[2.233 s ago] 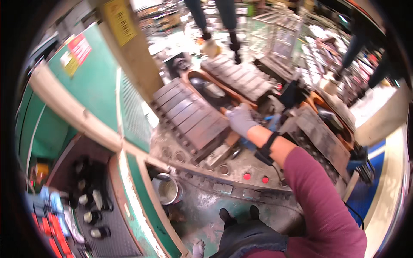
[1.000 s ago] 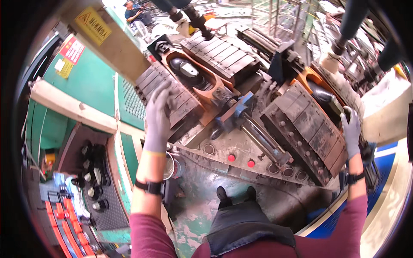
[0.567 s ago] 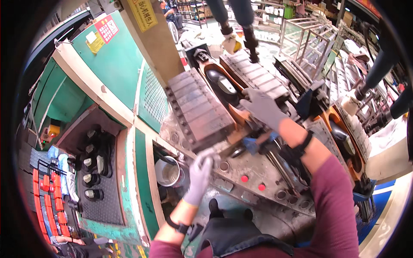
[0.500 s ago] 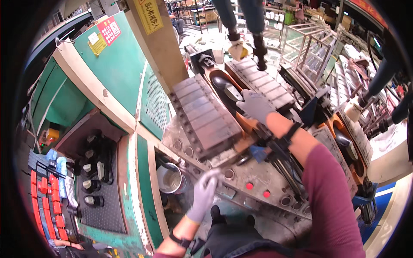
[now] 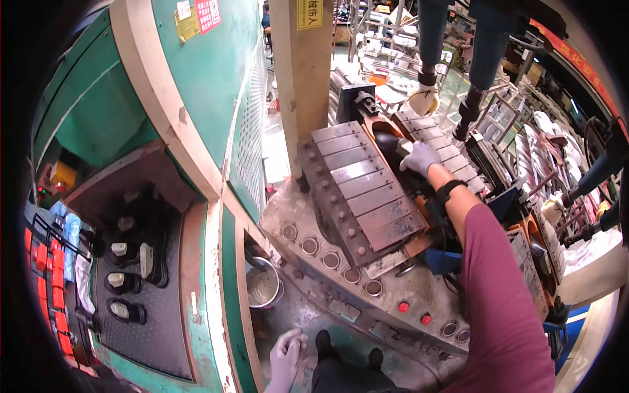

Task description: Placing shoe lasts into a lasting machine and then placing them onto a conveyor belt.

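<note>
Landmark: slatted metal block [image 5: 367, 187]. The black shoe [image 5: 386, 144] sits in the orange mould [image 5: 375, 122], right of the block; work there appears unfinished. Right hand [image 5: 420, 159]: at the shoe; whether its fingers grip cannot be determined. Left hand [image 5: 286, 354]: below the block, fingers curled, no object visible. Other shoes [image 5: 123, 283] already stand left of the block.

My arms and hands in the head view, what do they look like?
The right hand wears a light grey glove, with a black band near the wrist and a maroon sleeve ending on the forearm. The left hand wears a matching glove; its sleeve is out of view.
</note>
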The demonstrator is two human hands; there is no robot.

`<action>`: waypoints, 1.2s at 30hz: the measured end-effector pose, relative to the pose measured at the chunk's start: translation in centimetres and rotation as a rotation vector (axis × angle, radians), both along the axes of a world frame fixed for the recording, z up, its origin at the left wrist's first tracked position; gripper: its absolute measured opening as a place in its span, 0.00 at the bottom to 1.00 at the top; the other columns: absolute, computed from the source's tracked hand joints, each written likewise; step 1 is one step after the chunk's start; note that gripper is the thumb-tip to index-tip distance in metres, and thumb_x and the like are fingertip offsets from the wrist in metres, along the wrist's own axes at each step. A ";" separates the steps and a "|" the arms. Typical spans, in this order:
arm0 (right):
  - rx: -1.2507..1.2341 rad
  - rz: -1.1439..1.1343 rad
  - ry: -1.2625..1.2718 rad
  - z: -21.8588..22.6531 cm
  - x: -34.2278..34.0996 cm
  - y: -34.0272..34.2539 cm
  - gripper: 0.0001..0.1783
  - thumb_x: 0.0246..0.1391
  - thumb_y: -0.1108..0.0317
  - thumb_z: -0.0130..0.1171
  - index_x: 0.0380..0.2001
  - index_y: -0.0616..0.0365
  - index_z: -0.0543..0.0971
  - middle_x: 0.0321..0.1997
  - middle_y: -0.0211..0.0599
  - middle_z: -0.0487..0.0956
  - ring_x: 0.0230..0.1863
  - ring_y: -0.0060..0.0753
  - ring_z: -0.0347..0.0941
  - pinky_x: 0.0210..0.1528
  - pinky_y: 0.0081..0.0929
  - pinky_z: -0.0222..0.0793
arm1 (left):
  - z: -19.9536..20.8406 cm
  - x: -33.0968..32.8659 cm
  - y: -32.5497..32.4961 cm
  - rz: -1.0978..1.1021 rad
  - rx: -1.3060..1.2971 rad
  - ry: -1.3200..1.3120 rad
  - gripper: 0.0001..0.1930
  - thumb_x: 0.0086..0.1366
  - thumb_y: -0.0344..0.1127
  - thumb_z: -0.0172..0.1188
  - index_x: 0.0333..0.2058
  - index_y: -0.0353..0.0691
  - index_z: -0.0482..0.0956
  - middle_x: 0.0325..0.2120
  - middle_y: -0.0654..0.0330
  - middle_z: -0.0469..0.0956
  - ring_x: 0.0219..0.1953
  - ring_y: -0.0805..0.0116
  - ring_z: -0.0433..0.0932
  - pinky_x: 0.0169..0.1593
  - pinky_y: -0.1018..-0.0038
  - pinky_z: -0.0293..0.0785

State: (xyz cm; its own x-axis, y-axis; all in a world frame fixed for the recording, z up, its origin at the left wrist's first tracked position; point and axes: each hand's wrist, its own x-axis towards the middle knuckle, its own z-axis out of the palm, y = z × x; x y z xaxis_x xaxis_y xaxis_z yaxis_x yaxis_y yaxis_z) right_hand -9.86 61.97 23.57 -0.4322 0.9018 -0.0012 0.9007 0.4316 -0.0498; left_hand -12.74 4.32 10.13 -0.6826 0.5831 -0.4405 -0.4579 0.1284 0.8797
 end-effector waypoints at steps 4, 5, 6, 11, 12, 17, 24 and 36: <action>0.106 0.062 -0.100 5.6 0.8 -3.2 0.38 0.28 0.50 0.74 0.47 0.57 0.80 0.48 0.45 0.83 0.49 0.42 0.80 0.50 0.35 0.76 | 2.9 -0.3 2.0 -0.164 0.057 0.262 0.13 0.72 0.29 0.50 0.51 0.31 0.75 0.39 0.57 0.82 0.39 0.76 0.77 0.46 0.78 0.73; 0.112 0.122 -0.062 7.0 0.9 -5.2 0.38 0.29 0.48 0.71 0.46 0.58 0.80 0.47 0.46 0.83 0.49 0.43 0.81 0.50 0.36 0.76 | 4.3 -0.2 2.1 -0.155 0.084 0.236 0.13 0.72 0.29 0.50 0.51 0.31 0.75 0.40 0.57 0.82 0.39 0.76 0.77 0.47 0.78 0.73; 0.119 0.160 -0.107 8.2 1.0 -7.6 0.38 0.31 0.45 0.69 0.46 0.58 0.80 0.47 0.47 0.83 0.48 0.46 0.80 0.50 0.38 0.76 | 5.7 0.0 2.2 -0.139 0.111 0.211 0.13 0.72 0.29 0.49 0.52 0.31 0.75 0.42 0.56 0.82 0.40 0.76 0.77 0.49 0.77 0.73; -0.352 0.400 0.564 14.4 13.9 -14.2 0.34 0.40 0.66 0.67 0.55 0.65 0.75 0.49 0.43 0.82 0.50 0.35 0.78 0.53 0.32 0.72 | 10.3 2.7 5.9 -0.290 0.345 0.256 0.19 0.75 0.38 0.49 0.59 0.33 0.69 0.53 0.54 0.78 0.56 0.68 0.76 0.58 0.72 0.71; -0.553 0.375 0.601 15.4 14.9 -16.6 0.35 0.40 0.67 0.68 0.56 0.65 0.74 0.48 0.42 0.81 0.48 0.34 0.77 0.52 0.30 0.72 | 10.3 3.7 5.7 -0.235 0.501 0.131 0.23 0.74 0.42 0.52 0.61 0.34 0.66 0.54 0.54 0.77 0.57 0.68 0.75 0.62 0.71 0.68; -0.327 0.565 0.727 12.1 16.5 -31.3 0.39 0.35 0.65 0.71 0.55 0.65 0.74 0.45 0.40 0.80 0.45 0.30 0.76 0.52 0.30 0.72 | 12.7 8.9 5.5 -0.027 0.636 0.013 0.49 0.65 0.55 0.63 0.71 0.36 0.44 0.69 0.50 0.54 0.71 0.62 0.54 0.71 0.65 0.52; -0.171 0.897 0.540 3.8 15.0 -48.5 0.46 0.36 0.53 0.74 0.59 0.64 0.70 0.54 0.55 0.76 0.54 0.54 0.74 0.58 0.41 0.69 | 11.9 8.4 -2.3 0.392 1.018 -0.458 0.26 0.68 0.46 0.61 0.59 0.41 0.70 0.58 0.57 0.73 0.61 0.60 0.69 0.69 0.58 0.59; -0.973 0.747 0.284 -5.0 10.8 -60.0 0.30 0.56 0.61 0.63 0.59 0.65 0.71 0.55 0.50 0.78 0.54 0.41 0.78 0.56 0.31 0.71 | 4.2 -18.3 -36.1 1.005 0.920 -0.271 0.34 0.64 0.55 0.61 0.61 0.40 0.66 0.55 0.51 0.73 0.58 0.53 0.71 0.64 0.53 0.67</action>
